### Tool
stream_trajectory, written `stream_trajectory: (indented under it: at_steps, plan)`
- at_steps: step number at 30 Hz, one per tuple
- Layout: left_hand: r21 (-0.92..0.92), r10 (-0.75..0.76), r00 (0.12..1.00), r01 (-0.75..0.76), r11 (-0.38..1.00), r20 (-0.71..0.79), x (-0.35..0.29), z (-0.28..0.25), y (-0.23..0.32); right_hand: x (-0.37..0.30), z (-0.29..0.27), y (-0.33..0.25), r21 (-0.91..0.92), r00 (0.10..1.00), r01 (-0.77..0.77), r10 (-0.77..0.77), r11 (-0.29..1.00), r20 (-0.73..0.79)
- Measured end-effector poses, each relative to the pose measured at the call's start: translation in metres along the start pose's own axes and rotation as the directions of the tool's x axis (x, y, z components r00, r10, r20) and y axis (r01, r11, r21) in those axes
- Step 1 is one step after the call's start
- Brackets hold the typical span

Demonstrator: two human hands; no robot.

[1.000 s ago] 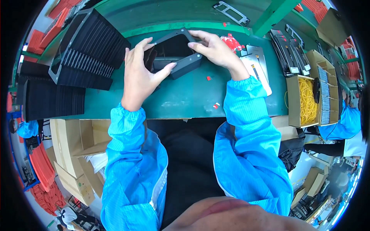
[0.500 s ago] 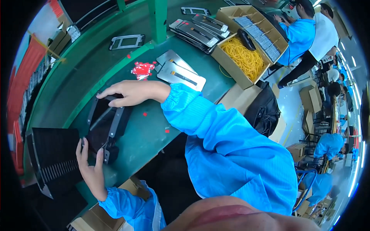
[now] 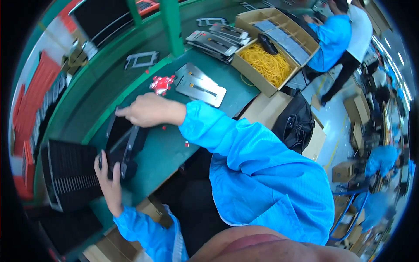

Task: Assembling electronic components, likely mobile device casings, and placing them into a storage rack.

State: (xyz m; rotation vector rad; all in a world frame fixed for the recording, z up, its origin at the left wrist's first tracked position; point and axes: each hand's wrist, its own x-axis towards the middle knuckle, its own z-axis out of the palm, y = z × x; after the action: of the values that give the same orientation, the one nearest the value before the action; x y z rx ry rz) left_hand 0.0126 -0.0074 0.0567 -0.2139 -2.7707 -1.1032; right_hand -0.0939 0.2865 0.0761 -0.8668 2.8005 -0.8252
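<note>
A long black fixture (image 3: 135, 142) with a flat dark panel and raised side rails lies at an angle on the green bench. My left hand (image 3: 109, 182) holds its near end, thumb on one side and fingers on the other. At the far end is my right hand (image 3: 150, 111), its fingers curled in and the index fingertip reaching over the fixture's corner. Whatever may be between those fingers is hidden. Just beyond the right hand lie a cluster of red and white bits (image 3: 161, 84) and silver phone-sized panels (image 3: 201, 89) with dark strips.
A slotted black rack (image 3: 72, 174) stands left of my left hand. Toward the back are stacked grey panels (image 3: 214, 43), a green post (image 3: 171, 30) and a cardboard box (image 3: 271, 89) with yellow rubber bands (image 3: 266, 65). A co-worker in blue (image 3: 334, 41) sits beyond; a black bag (image 3: 297, 124) lies right.
My right hand has drawn its spread thumb and index finger in, curling at the fixture's far end. My left hand keeps its hold. The whole view has shifted slightly.
</note>
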Motion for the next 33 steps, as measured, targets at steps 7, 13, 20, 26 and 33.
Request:
stream_trajectory:
  at_steps: [7,13,20,26,33]
  plan:
    - [0.03,0.147,0.986,-0.15,0.988,0.077,0.006,-0.001,0.002,0.036,-0.008,0.078,0.599,0.867,0.082,0.24,0.797,-0.438]
    - [0.238,0.103,0.994,-0.108,0.965,0.031,-0.01,-0.006,0.008,0.115,-0.033,-0.043,0.818,0.916,0.258,0.14,0.515,-0.377]
    - [0.186,0.208,0.969,-0.181,0.966,-0.135,-0.007,0.021,-0.011,0.016,-0.051,-0.164,0.838,0.994,-0.086,0.106,0.54,0.034]
    - [0.22,0.275,0.941,-0.23,0.948,-0.199,-0.009,0.023,-0.027,-0.048,0.093,-0.053,0.814,0.911,0.406,-0.118,0.416,-0.394]
    - [0.23,0.349,0.908,-0.298,0.926,-0.231,0.002,0.02,-0.03,-0.036,0.135,-0.061,0.821,0.83,0.549,0.018,0.158,-0.558]
